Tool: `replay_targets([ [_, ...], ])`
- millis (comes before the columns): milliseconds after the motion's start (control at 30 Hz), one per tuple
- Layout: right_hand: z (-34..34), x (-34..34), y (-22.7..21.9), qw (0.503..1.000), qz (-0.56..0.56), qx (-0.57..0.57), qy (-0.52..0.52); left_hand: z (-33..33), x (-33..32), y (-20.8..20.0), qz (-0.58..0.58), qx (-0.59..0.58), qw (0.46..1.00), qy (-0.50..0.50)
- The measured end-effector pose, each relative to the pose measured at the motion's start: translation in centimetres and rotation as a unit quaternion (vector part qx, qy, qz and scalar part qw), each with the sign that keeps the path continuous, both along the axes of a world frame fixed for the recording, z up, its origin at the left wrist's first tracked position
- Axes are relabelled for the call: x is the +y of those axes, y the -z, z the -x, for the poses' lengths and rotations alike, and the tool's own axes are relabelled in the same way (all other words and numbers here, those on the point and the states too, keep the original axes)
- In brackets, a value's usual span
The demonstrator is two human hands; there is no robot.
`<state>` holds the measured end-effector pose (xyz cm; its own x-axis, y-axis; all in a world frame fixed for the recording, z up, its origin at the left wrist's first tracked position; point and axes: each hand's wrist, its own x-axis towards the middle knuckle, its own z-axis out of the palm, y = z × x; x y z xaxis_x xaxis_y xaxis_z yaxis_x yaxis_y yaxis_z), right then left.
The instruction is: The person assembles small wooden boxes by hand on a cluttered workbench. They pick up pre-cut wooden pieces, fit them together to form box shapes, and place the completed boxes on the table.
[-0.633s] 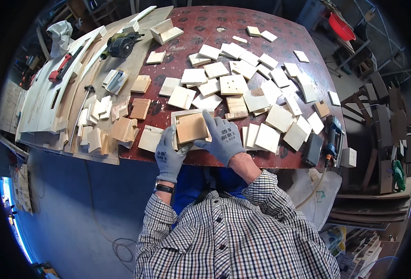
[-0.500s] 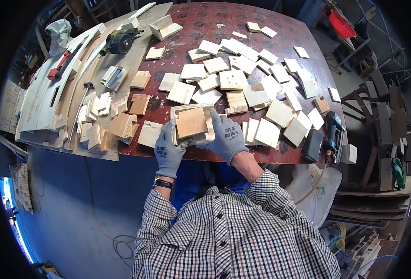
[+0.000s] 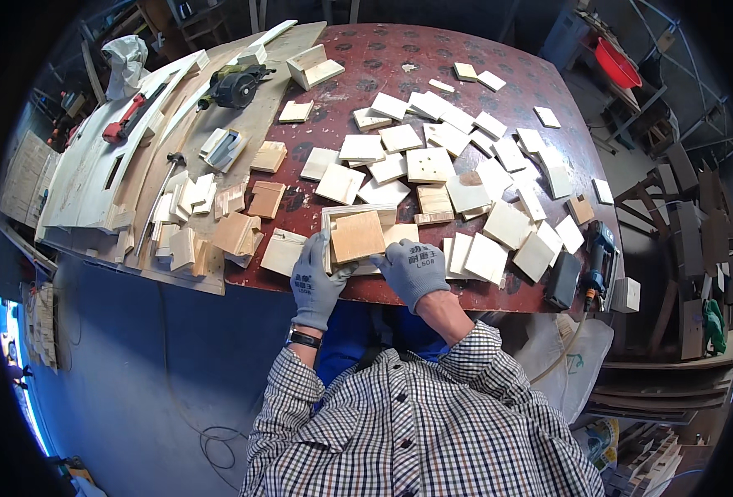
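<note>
Near the table's front edge, my gloved left hand (image 3: 316, 282) is closed round the left side of a small wooden assembly. Its top is a square tan wood block (image 3: 358, 238), set against a pale wood board (image 3: 344, 213) behind it. My right hand (image 3: 414, 269), also in a grey glove, has its fingers bent and pressed on the right end of the same assembly, by a pale piece (image 3: 399, 235). The underside of the assembly and both thumbs' contact are partly hidden. Just left of my left hand lies a loose pale wood piece (image 3: 283, 252).
Many pale wood squares (image 3: 430, 165) lie scattered over the dark red table (image 3: 366, 79). A cordless drill (image 3: 598, 257) lies at the right edge. To the left are a circular saw (image 3: 238, 85), a red tool (image 3: 126, 120), a hammer (image 3: 173, 159) and stacked offcuts (image 3: 238, 232).
My right hand's fingers were more spread and raised along the assembly's right side; now they are bent lower at its right end. My left hand keeps its hold. The whole view has shifted slightly.
</note>
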<state>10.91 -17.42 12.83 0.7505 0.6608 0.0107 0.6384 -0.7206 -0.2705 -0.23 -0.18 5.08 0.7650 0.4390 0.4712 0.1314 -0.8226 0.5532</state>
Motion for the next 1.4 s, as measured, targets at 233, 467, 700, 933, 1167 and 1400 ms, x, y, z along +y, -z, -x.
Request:
replay_targets([
  [233,-1.2,-1.8,-1.1,0.97,-0.2,0.137,-0.005,0.2,0.3,0.3,-0.01,0.013,1.0,-0.012],
  [467,-8.7,-3.5,-3.4,0.929,-0.286,0.21,0.107,0.0,-0.1,0.6,-0.004,0.002,1.0,-0.017],
  [700,-18.3,8.8,-3.8,0.991,-0.095,0.084,0.033,0.5,0.0,0.5,0.013,0.012,1.0,-0.018],
  [933,-24.4,19.2,1.8,0.966,-0.164,0.171,-0.106,0.4,-0.5,-0.3,0.046,0.042,0.998,-0.002],
  [1167,-19.3,12.3,-0.6,0.981,-0.138,0.053,-0.129,0.4,-0.1,0.2,0.006,-0.004,1.0,-0.021],
  [1400,-15.8,-0.5,0.1,0.997,0.038,0.019,-0.059,0.0,-0.1,0.3,0.045,-0.03,0.999,-0.003],
])
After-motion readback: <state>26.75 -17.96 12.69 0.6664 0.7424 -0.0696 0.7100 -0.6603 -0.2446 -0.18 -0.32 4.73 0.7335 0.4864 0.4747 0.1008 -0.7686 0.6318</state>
